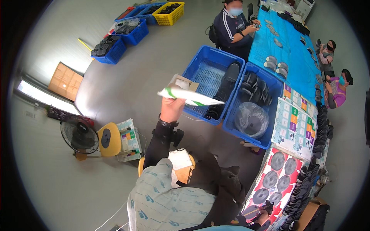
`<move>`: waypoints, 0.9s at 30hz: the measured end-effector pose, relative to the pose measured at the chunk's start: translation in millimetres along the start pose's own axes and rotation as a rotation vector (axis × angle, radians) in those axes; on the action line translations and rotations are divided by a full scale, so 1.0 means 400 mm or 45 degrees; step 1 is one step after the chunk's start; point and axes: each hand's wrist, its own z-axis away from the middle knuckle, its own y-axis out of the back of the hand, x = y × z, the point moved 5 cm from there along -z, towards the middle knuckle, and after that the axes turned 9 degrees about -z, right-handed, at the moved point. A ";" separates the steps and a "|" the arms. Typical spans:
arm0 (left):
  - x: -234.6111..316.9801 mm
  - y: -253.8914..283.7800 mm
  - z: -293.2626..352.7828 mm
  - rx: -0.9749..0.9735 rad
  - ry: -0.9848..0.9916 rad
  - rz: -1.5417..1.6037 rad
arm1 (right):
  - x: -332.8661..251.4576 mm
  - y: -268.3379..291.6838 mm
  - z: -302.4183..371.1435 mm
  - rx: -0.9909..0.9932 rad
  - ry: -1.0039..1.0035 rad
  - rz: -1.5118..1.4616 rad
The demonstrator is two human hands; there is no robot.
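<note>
Holds up a white-and-green packet [194, 98] with the left hand [172, 109], clamped on its left half, overlapping in view an open carton [180, 81] and the near left corner of 1 of 2 adjoining blue crates [205, 73]. Has the right hand [264, 218] by the near edge of a red-and-white sheet [266, 166] bearing grey discs [277, 161]; cannot tell its grip on a dark object [268, 206] there.

there are two hands of the wearer [172, 109], one white-and-green packet [190, 97], two large blue baskets [204, 75] in the middle, one yellow basket [172, 17], one clear plastic bag [248, 115], at least six dark round discs [270, 179] at lower right, one black fan [79, 134] at left and three other people [228, 29].
</note>
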 end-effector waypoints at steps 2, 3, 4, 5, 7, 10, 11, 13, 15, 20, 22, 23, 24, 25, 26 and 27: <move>-0.004 -0.028 0.014 0.071 0.148 0.015 | -0.001 -0.006 0.017 -0.015 -0.026 -0.007; 0.001 -0.053 0.018 -0.002 0.163 0.041 | -0.003 -0.009 0.028 -0.035 -0.045 -0.014; 0.002 -0.067 0.023 0.060 0.227 0.028 | -0.007 -0.012 0.041 -0.045 -0.027 0.018; 0.001 -0.084 0.029 0.119 0.300 0.046 | -0.011 -0.012 0.055 -0.038 -0.031 0.018; 0.013 -0.122 0.032 0.172 0.378 0.064 | -0.017 -0.011 0.083 -0.020 -0.049 -0.008; 0.031 -0.190 0.032 0.173 0.478 0.152 | -0.024 -0.014 0.118 -0.037 -0.071 -0.016; 0.046 -0.214 0.030 0.122 0.392 -0.094 | -0.027 -0.018 0.128 -0.082 -0.064 -0.067; 0.069 -0.256 0.032 0.065 0.319 -0.330 | -0.030 -0.015 0.142 -0.074 -0.072 -0.120; 0.079 -0.303 0.036 -0.096 0.317 -0.539 | -0.030 -0.008 0.151 -0.031 -0.110 -0.106; 0.078 -0.396 0.059 -0.286 0.423 -0.416 | -0.035 0.005 0.160 -0.034 -0.102 -0.139; 0.046 -0.428 0.073 -0.358 0.664 -0.280 | -0.033 0.013 0.158 -0.003 -0.128 -0.143; 0.026 -0.447 0.092 -0.420 0.859 -0.170 | -0.033 0.015 0.157 -0.011 -0.135 -0.120; 0.018 -0.472 0.103 -0.421 0.837 -0.108 | -0.033 0.016 0.156 -0.021 -0.132 -0.081; 0.008 -0.491 0.115 -0.440 0.856 -0.086 | -0.036 0.016 0.155 -0.038 -0.100 -0.061; -0.003 -0.506 0.126 -0.421 0.908 -0.022 | -0.036 0.020 0.154 -0.019 -0.112 -0.049; -0.013 -0.518 0.135 -0.388 0.969 0.031 | -0.036 0.017 0.153 -0.050 -0.109 -0.073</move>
